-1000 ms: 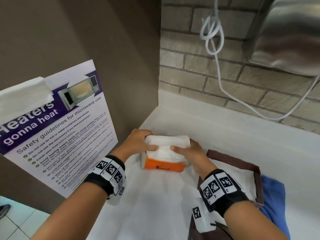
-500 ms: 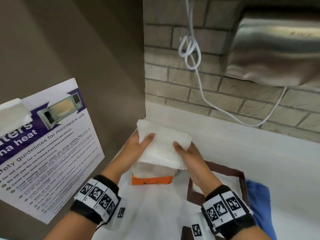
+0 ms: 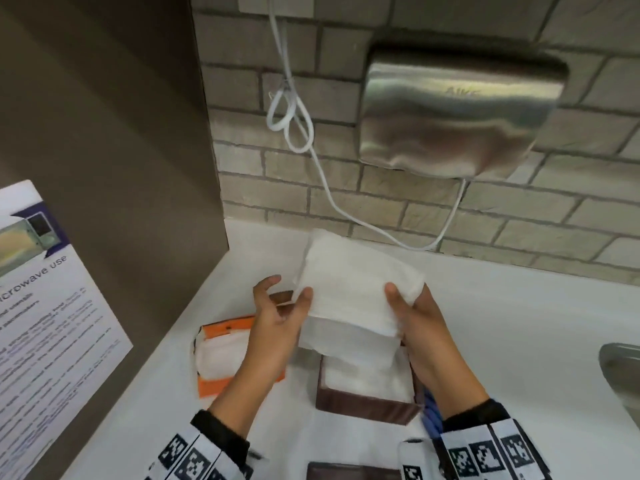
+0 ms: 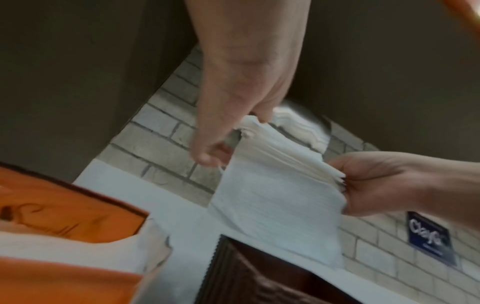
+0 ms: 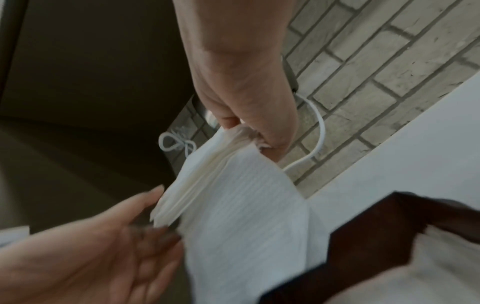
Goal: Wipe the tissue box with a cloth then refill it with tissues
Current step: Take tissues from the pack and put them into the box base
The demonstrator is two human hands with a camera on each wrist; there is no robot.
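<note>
A stack of white tissues (image 3: 356, 289) hangs in the air between both hands, its lower sheets drooping toward the open brown tissue box (image 3: 363, 405), which has white tissues inside. My left hand (image 3: 287, 292) holds the stack's left edge with the thumb on top. My right hand (image 3: 405, 299) pinches the right edge, thumb on top and fingers beneath. The wrist views show the same stack (image 4: 275, 195) (image 5: 233, 205) gripped at both ends. The orange tissue pack (image 3: 214, 348) lies on the white counter left of the box, torn open with tissues in it. A blue cloth (image 3: 429, 415) peeks out right of the box.
A steel hand dryer (image 3: 460, 112) hangs on the brick wall above, its white cord (image 3: 325, 174) looping down. A brown partition with a microwave poster (image 3: 52, 306) closes the left side. A sink rim (image 3: 623, 375) shows at far right. A brown lid (image 3: 353, 472) lies near the counter's front.
The tissue stack has come up out of the orange pack and moved right, over the brown box. The pack now lies on the counter. The head camera has tilted upward.
</note>
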